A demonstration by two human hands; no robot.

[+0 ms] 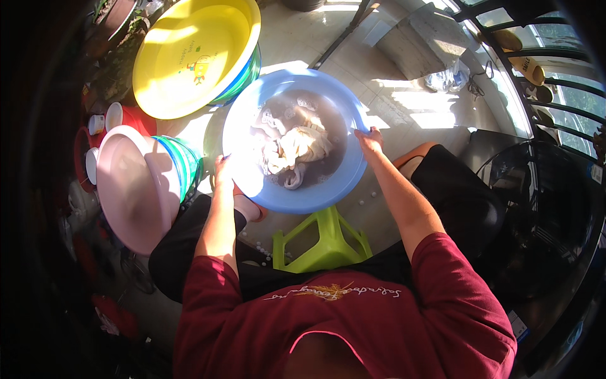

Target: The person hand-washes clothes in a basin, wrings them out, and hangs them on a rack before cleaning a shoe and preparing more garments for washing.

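Gripping the rim on both sides, we hold the blue basin point(297, 196) at the centre of the frame: our left hand point(222, 169) clasps its left edge and our right hand point(370, 140) clasps its right edge, so the basin sits between the two grips. Inside it, pale wet laundry point(297, 148) lies bunched in grey, soapy water, clear of both hands.

Starting at the left edge of the frame, a pink basin point(132, 189) stands overturned on a striped bucket point(183, 161), just beside our left wrist. In the upper left, a yellow basin point(189, 57) leans near the blue one. Below the blue basin, at lower centre, a lime green plastic stool point(322, 243) stands between our knees.

Sunlit pale floor tiles point(410, 114) spread behind the basin toward the upper right, where a crumpled plastic bag point(445, 79) lies. Farther right, yellow slippers point(524, 60) rest by a dark metal railing point(555, 82), and a black fan point(543, 208) fills the right side.
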